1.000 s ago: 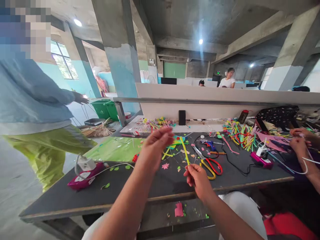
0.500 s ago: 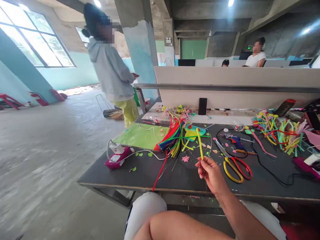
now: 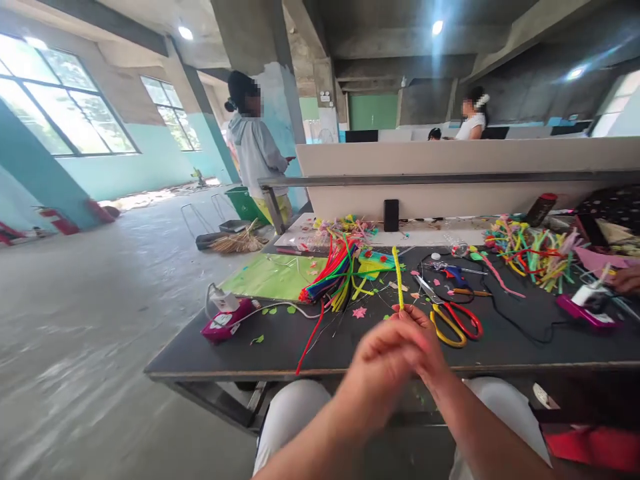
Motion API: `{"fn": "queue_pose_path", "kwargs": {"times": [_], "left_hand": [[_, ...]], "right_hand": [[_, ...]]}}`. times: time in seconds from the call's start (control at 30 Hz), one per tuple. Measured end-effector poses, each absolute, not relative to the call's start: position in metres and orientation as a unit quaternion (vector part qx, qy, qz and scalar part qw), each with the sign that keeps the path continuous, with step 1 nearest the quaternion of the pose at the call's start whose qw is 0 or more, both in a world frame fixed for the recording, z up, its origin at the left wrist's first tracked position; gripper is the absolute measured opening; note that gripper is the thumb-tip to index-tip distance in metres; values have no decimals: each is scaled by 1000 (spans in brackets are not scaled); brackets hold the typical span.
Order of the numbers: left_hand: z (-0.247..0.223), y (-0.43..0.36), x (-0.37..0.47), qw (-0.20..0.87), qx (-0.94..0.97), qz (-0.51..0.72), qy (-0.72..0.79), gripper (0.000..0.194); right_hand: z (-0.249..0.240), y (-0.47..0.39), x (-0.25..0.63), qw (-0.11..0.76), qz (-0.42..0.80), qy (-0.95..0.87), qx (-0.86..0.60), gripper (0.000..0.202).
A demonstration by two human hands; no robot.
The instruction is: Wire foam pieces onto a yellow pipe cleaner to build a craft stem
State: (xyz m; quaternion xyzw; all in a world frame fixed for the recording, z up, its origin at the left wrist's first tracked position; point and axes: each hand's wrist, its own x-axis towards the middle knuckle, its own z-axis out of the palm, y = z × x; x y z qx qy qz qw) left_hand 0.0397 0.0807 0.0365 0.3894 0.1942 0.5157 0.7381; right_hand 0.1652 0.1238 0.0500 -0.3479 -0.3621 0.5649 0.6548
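Observation:
My right hand (image 3: 421, 321) pinches a yellow pipe cleaner (image 3: 399, 279), which stands upright above the near part of the table. My left hand (image 3: 387, 357) is in front of the right one and covers much of it. Its fingers are curled but smeared by motion, and I cannot see whether they touch the pipe cleaner's lower end. Just right of my hands lie scissors (image 3: 454, 325) with one yellow and one red handle. To the left is a bundle of coloured pipe cleaners (image 3: 333, 273); a pink star-shaped scrap (image 3: 359, 312) rests nearer.
A green sheet (image 3: 267, 275) and a purple power block (image 3: 227, 321) with a white cable are on the left. A blue glue gun (image 3: 454, 275) and a pile of pipe cleaners (image 3: 537, 250) lie right. A co-worker's hand (image 3: 627, 280) shows at the right edge.
My left hand has come up from my lap to my right hand. The yellow pipe cleaner stands straighter. The view has shifted, and a hand has appeared at the right edge.

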Motion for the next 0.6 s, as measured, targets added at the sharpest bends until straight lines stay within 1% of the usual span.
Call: {"fn": "queue_pose_path", "kwargs": {"times": [0.07,0.1,0.13,0.2,0.27,0.4,0.6], "left_hand": [[79,110,38,707,342,574,234,23],[90,121,36,688,314,602,257,23],[93,129,34,681,312,601,280,26],[84,140,31,678,319,588,305,34],[70,146,31,685,335,576,295,36],[60,144,37,698,358,573,238,33],[62,143,37,718,330,572,219,28]], "right_hand": [[50,124,167,678,542,-353,-349,25],[50,124,166,684,533,-352,-352,25],[49,123,164,686,528,-352,-356,25],[47,122,160,685,522,-355,-362,25],[44,122,154,682,523,-358,-365,25],[37,121,147,672,529,-365,-367,25],[31,121,144,674,527,-374,-358,23]]}}
